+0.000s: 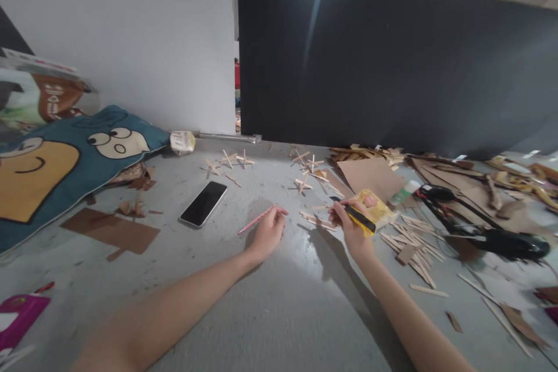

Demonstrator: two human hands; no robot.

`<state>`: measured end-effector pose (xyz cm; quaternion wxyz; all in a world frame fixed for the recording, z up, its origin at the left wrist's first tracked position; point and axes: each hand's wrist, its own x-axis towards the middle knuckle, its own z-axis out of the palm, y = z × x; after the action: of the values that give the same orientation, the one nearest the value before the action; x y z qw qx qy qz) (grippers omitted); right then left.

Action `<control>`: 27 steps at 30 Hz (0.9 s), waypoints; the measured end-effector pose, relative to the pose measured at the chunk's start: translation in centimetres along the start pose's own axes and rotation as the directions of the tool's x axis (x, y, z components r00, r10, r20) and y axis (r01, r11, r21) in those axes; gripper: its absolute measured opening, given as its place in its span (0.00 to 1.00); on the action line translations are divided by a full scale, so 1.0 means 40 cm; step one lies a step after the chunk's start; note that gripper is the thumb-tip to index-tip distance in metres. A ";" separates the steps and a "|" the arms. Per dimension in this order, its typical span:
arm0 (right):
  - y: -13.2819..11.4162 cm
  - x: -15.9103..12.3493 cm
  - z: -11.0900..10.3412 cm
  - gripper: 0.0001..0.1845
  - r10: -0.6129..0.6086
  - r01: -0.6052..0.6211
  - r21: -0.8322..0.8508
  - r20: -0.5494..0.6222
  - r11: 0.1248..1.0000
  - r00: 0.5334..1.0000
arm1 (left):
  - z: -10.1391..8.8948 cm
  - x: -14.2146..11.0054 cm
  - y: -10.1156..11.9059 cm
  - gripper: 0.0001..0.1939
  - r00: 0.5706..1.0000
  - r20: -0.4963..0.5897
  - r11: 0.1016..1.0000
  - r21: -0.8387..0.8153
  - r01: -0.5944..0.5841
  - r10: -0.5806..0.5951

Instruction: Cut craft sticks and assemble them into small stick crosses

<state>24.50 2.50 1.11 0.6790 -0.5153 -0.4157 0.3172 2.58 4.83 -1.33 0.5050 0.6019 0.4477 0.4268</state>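
Observation:
My left hand (268, 232) rests low over the table with its fingers curled in. Along its far side runs a thin pink striped pencil (253, 222), one end meeting the knuckles. Whether anything is inside those fingers is hidden. My right hand (353, 232) is closed around a yellow and black utility knife (358, 217), held just above the surface. Between the hands, several flat wooden sticks (317, 221) lie together, close to the right fingertips. Small crossed-stick pieces (303, 185) stand and lie farther back.
A phone (204, 203) lies left, near cut cardboard (111, 230) and a blue cushion (108, 151). To the right are a yellow packet (370, 209), a pile of wooden sticks (412, 244), a glue stick (404, 192) and a black tool with a cord (510, 243). Upright panels (370, 64) edge the back.

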 end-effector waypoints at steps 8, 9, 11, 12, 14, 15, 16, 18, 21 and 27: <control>0.002 -0.126 0.071 0.20 0.051 -0.052 0.007 0.094 0.999 0.994 | 0.010 -0.003 0.009 0.21 0.981 0.166 0.994 0.033 -0.105 0.098; 0.007 -0.133 0.081 0.20 0.040 -0.042 0.023 0.096 0.999 0.995 | 0.011 -0.002 0.008 0.22 0.979 0.171 0.993 0.013 -0.118 0.114; 0.021 -0.141 0.094 0.19 0.027 -0.032 0.035 0.135 0.999 0.990 | 0.013 0.001 0.007 0.24 0.974 0.182 0.991 -0.037 -0.127 0.131; 0.029 -0.143 0.097 0.19 0.022 -0.026 0.027 0.155 0.999 0.988 | 0.013 0.002 0.006 0.25 0.973 0.187 0.990 -0.058 -0.125 0.134; 0.044 -0.145 0.098 0.19 0.019 -0.019 -0.004 0.199 1.000 0.980 | 0.012 0.006 0.005 0.26 0.973 0.186 0.990 -0.071 -0.122 0.134; 0.048 -0.147 0.096 0.19 0.018 -0.014 -0.018 0.208 1.000 0.978 | 0.012 0.007 0.004 0.26 0.975 0.177 0.990 -0.064 -0.124 0.134; 0.051 -0.149 0.095 0.19 0.018 -0.013 -0.026 0.212 1.000 0.977 | 0.011 0.008 0.004 0.25 0.977 0.166 0.990 -0.052 -0.128 0.134; 0.051 -0.154 0.090 0.18 0.026 -0.024 -0.014 0.201 1.000 0.979 | 0.010 0.010 0.004 0.23 0.981 0.131 0.990 -0.022 -0.138 0.139; 0.044 -0.163 0.085 0.16 0.062 -0.070 0.034 0.209 0.997 0.976 | 0.009 0.007 0.006 0.21 0.983 0.108 0.989 -0.010 -0.148 0.148; 0.037 -0.174 0.082 0.16 0.115 -0.141 0.072 0.282 0.987 0.952 | 0.009 -0.003 0.011 0.21 0.974 0.180 0.990 -0.054 -0.128 0.136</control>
<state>18.41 -1.65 -1.55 0.6149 -0.4602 -0.4574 0.4482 2.95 4.57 -0.96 0.5271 0.6564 0.3491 0.4116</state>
